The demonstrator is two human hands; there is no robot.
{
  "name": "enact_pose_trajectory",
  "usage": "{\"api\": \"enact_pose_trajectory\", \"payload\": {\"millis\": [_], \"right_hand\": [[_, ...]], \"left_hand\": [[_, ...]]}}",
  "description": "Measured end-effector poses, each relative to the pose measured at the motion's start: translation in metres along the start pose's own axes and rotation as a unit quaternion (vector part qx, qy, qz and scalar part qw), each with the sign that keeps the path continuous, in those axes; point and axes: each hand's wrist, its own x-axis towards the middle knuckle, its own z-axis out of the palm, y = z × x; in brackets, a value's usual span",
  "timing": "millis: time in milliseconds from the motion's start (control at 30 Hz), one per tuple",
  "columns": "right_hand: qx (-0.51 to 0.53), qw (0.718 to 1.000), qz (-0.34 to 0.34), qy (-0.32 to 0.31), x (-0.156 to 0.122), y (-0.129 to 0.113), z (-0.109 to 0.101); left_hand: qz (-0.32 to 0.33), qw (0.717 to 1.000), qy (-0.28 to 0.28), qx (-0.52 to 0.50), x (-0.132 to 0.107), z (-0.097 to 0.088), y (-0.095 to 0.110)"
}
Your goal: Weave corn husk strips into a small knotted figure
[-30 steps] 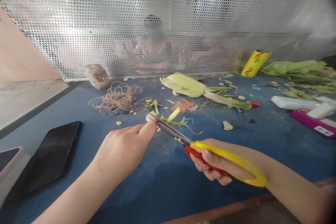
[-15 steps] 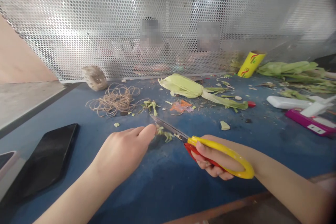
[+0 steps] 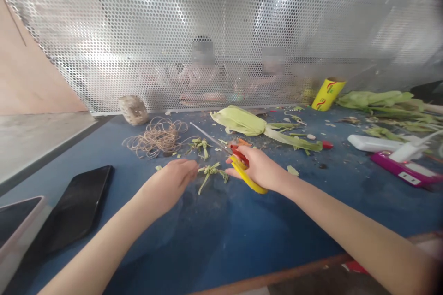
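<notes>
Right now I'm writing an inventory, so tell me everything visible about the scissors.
The scissors have slim, silvery blades that look metal, and one red and one yellow handle, seemingly plastic. The right hand holds them by the handles, blades pointing forward and left over the blue table. Whether the blades are fully shut is unclear.
</notes>
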Motion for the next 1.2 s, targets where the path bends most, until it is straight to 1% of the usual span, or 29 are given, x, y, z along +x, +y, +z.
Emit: {"api": "enact_pose_trajectory", "payload": {"millis": [33,133,300,367,500,600,667,767,867,1000,1100,1200], "right_hand": [[-0.022,1.0,-0.003,0.004,0.006,0.001,0.0],[-0.095,0.995,-0.005,0.001,0.019,0.008,0.002],[-0.132,0.991,0.02,0.021,0.023,0.023,0.016],[-0.139,0.99,0.02,0.02,0.021,0.025,0.019],[-0.138,0.99,0.003,0.019,0.021,0.024,0.018],[-0.135,0.99,-0.001,0.036,0.021,0.023,0.008],[-0.135,0.99,-0.003,0.037,0.02,0.023,0.0],[-0.139,0.99,-0.01,0.036,0.016,0.026,-0.008],[-0.145,0.987,-0.029,0.064,0.017,0.031,-0.001],[-0.137,0.984,-0.087,0.074,0.026,0.034,0.019],[-0.122,0.982,-0.114,0.093,0.029,0.035,0.026],[-0.091,0.982,-0.12,0.114,0.026,0.034,0.024]], "left_hand": [[0.013,1.0,-0.008,-0.004,0.0,0.0,-0.005],[0.016,1.0,-0.011,-0.006,0.002,0.003,-0.019],[-0.047,0.998,-0.016,0.032,0.008,0.008,-0.03],[-0.054,0.998,-0.013,0.036,0.011,0.01,-0.032],[-0.049,0.998,0.006,0.037,0.013,0.01,-0.031],[-0.038,0.998,0.025,0.04,0.014,0.012,-0.03],[-0.028,0.998,0.033,0.048,0.016,0.014,-0.028],[0.008,0.998,0.021,0.063,0.02,0.019,-0.023],[0.048,0.996,0.004,0.081,0.024,0.025,-0.016],[0.059,0.995,0.011,0.082,0.024,0.03,-0.012],[0.058,0.997,0.016,0.038,0.022,0.031,-0.013],[0.048,0.998,0.022,-0.038,0.02,0.03,-0.013]]}}
